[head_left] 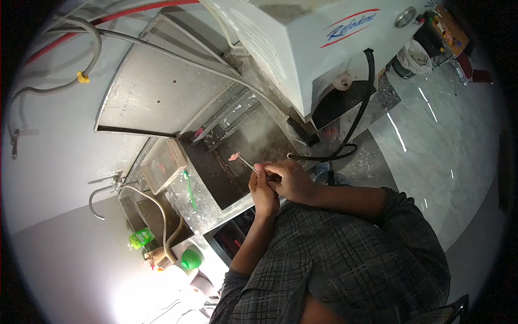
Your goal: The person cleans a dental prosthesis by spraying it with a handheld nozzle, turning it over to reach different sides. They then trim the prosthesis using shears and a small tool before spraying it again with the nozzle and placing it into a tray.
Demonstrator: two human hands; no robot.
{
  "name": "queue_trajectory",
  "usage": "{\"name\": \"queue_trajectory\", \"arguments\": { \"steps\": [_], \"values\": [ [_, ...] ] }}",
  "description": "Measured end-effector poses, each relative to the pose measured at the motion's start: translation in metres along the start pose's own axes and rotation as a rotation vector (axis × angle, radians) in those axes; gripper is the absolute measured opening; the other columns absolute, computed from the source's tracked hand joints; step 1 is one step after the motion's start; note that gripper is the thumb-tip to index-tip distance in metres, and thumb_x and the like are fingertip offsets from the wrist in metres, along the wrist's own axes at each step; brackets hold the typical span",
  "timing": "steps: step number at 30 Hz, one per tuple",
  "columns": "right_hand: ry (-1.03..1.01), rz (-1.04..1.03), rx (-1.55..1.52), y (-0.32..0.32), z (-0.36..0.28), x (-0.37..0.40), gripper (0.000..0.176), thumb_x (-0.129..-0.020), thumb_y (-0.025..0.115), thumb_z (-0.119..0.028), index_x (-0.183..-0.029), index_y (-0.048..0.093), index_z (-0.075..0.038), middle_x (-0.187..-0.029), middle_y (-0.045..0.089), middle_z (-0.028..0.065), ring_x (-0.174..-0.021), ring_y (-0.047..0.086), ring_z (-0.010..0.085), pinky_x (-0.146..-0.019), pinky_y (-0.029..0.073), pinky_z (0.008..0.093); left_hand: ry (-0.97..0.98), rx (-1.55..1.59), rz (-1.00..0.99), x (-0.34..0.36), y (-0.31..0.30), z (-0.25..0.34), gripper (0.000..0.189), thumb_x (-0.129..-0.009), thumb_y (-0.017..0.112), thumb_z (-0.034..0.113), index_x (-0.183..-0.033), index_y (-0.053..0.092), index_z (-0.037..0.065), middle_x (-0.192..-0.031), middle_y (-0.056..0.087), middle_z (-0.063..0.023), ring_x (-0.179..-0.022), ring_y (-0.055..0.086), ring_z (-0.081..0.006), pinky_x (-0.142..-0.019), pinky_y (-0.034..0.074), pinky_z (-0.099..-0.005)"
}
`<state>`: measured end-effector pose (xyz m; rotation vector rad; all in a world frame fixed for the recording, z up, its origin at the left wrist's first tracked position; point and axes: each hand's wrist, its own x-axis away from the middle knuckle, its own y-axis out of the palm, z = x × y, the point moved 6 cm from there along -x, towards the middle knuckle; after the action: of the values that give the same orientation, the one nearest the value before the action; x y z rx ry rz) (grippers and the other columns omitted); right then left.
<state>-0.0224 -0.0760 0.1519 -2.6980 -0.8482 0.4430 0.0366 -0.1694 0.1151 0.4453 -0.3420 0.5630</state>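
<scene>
A thin metal rod-like tool (247, 163) sticks out from between the fingers of my left hand (264, 195), which is closed around it. At the tool's far tip sits a small pink, irregular piece (233, 156). Pressed close beside the left is my right hand (295, 182), its fingers curled in against the left thumb. What the right fingers hold is hidden between the two hands. Both hands are over the near edge of a dusty open metal basin (213, 181).
A white machine (302, 43) with a black hose (362, 116) stands beyond the basin. At left are a shallow tray (164, 164), a green brush-like stick (190, 191), a sink with a tap (116, 181), a green bottle (141, 237) and a green bowl (191, 258).
</scene>
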Motion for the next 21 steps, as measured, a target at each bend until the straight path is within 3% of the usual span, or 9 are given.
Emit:
{"name": "queue_trajectory", "arguments": {
  "steps": [2,4,11,13,15,19,21],
  "values": [
    [0.054,-0.044,-0.095,0.004,0.005,0.003,0.036,-0.076,0.069,-0.013,-0.11,0.062,-0.003,-0.099,0.067,0.0154,-0.089,0.065,0.0322,-0.077,0.049,0.0405,-0.015,-0.017,0.019,0.002,-0.006,-0.007,0.045,-0.101,0.04,0.039,-0.099,0.059,-0.002,-0.084,0.062,-0.0071,-0.075,0.059,-0.0122,-0.068,0.047,-0.0253],
    [0.12,-0.064,-0.194,0.01,0.007,0.003,0.035,-0.077,0.068,-0.012,-0.11,0.062,-0.002,-0.1,0.067,0.0164,-0.09,0.065,0.0333,-0.077,0.05,0.0401,0.081,-0.311,0.09,0.01,-0.001,0.011,0.046,-0.101,0.041,0.04,-0.098,0.059,-0.003,-0.082,0.062,-0.0074,-0.075,0.059,-0.0127,-0.068,0.046,-0.0257],
    [0.191,-0.119,-0.197,0.047,-0.011,-0.004,0.036,-0.077,0.066,-0.008,-0.112,0.062,-0.001,-0.097,0.067,0.0182,-0.089,0.065,0.0346,-0.077,0.051,0.039,0.151,-0.197,0.089,-0.001,-0.044,0.015,0.05,-0.101,0.04,0.042,-0.107,0.057,-0.004,-0.086,0.064,-0.0109,-0.079,0.06,-0.0156,-0.071,0.047,-0.0285],
    [0.215,-0.105,-0.175,0.048,-0.017,-0.007,0.036,-0.077,0.066,-0.007,-0.113,0.061,-0.002,-0.096,0.067,0.0175,-0.088,0.065,0.0345,-0.078,0.051,0.0389,0.128,-0.166,0.034,-0.009,-0.054,0.014,0.049,-0.101,0.04,0.041,-0.111,0.057,-0.003,-0.087,0.064,-0.0109,-0.077,0.061,-0.0157,-0.07,0.048,-0.0287],
    [0.353,-0.171,-0.121,0.052,-0.013,-0.006,0.036,-0.077,0.066,-0.006,-0.113,0.062,-0.002,-0.1,0.067,0.0153,-0.09,0.066,0.0308,-0.078,0.051,0.037,0.115,-0.359,-0.076,-0.009,-0.053,0.021,0.048,-0.101,0.04,0.042,-0.11,0.056,-0.003,-0.087,0.064,-0.01,-0.074,0.061,-0.0158,-0.068,0.049,-0.0285],
    [0.311,-0.046,-0.149,0.085,0.013,0.006,0.037,-0.08,0.067,-0.008,-0.116,0.06,-0.002,-0.103,0.068,0.013,-0.092,0.067,0.0273,-0.08,0.051,0.037,0.092,-0.348,-0.127,-0.024,-0.08,0.011,0.046,-0.101,0.041,0.041,-0.106,0.057,-0.001,-0.085,0.063,-0.0092,-0.071,0.061,-0.0154,-0.065,0.049,-0.0274],
    [0.542,0.135,-0.542,0.105,0.045,0.018,0.041,-0.083,0.068,-0.014,-0.12,0.056,-0.001,-0.107,0.064,0.0103,-0.087,0.065,0.0249,-0.082,0.052,0.0369,0.107,-0.265,-0.051,-0.043,-0.108,0.016,0.044,-0.1,0.041,0.041,-0.103,0.055,-0.001,-0.082,0.061,-0.0097,-0.069,0.061,-0.0173,-0.061,0.051,-0.0302]
  ]
}}
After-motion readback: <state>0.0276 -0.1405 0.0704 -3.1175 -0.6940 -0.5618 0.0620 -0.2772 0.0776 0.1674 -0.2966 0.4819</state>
